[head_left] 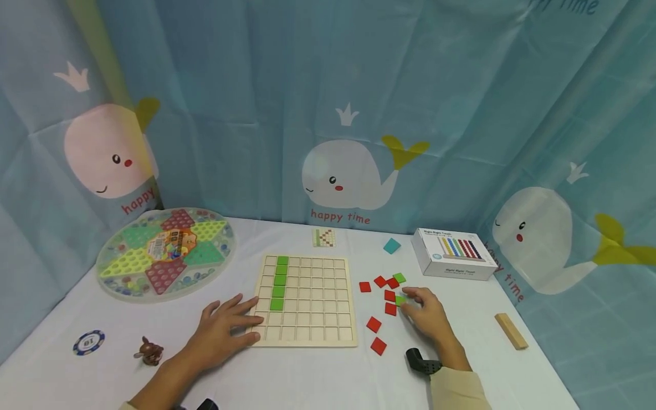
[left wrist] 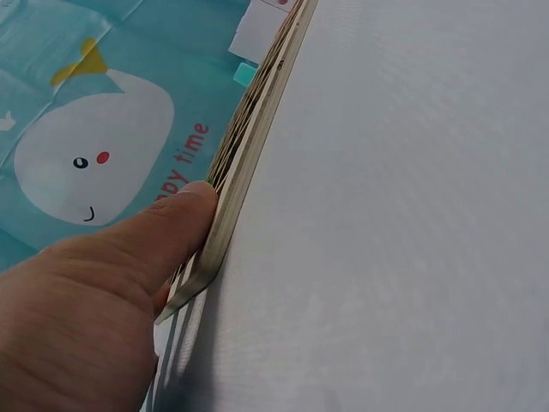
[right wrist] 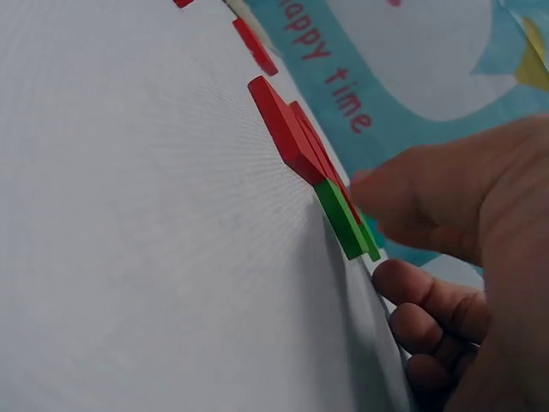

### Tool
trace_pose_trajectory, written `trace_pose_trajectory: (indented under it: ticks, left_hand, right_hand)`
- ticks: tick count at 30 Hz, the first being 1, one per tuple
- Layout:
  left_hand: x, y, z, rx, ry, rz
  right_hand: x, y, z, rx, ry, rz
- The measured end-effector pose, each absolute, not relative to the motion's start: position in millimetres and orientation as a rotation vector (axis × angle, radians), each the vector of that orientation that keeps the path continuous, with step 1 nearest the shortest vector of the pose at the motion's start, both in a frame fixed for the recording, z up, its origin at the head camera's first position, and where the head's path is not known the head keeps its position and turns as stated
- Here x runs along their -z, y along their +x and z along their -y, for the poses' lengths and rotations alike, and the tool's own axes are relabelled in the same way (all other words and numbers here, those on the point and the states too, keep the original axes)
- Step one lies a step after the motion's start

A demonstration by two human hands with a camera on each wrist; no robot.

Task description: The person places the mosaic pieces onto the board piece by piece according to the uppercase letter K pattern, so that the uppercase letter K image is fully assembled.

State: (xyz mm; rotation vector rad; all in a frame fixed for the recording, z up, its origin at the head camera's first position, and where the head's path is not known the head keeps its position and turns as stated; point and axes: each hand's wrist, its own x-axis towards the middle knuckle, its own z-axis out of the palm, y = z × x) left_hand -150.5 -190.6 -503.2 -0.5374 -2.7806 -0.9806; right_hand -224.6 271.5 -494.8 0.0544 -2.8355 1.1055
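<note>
My left hand (head_left: 222,333) rests with spread fingers on the left edge of a wooden grid board (head_left: 312,346); in the left wrist view its thumb (left wrist: 163,227) lies against the board's rim. Several green square tiles (head_left: 279,280) fill part of one column of the board. On the right, my right hand (head_left: 427,313) is at a loose green tile (head_left: 400,300), with thumb and forefinger apart. The right wrist view shows the thumb beside that green tile (right wrist: 341,219), next to red tiles (right wrist: 283,129); whether it touches is unclear. Several more red tiles (head_left: 378,346) lie scattered about.
At the back stand a small pattern card (head_left: 324,237), a teal tile (head_left: 392,245) and a white box (head_left: 456,267). A Chinese checkers board (head_left: 128,239) lies left. Nearer are a poker chip (head_left: 89,343), a brown animal figurine (head_left: 150,352) and, far right, a wooden block (head_left: 511,331).
</note>
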Motion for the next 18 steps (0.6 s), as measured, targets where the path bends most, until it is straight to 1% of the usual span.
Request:
trace_pose_trajectory:
  ticks: [7, 13, 18]
  left_hand:
    - [502.4, -150.8, 191.3, 0.990, -0.542, 2.778]
    - [502.3, -151.0, 191.9, 0.994, -0.542, 2.776]
    - [503.7, -151.1, 191.3, 1.007, -0.549, 2.769]
  right_hand:
    - [492.5, -222.1, -267.9, -0.997, 0.080, 2.886]
    - [492.3, -221.3, -266.3, -1.021, 0.016, 2.815]
    - [480.1, -218.3, -265.5, -1.039, -0.011, 2.719]
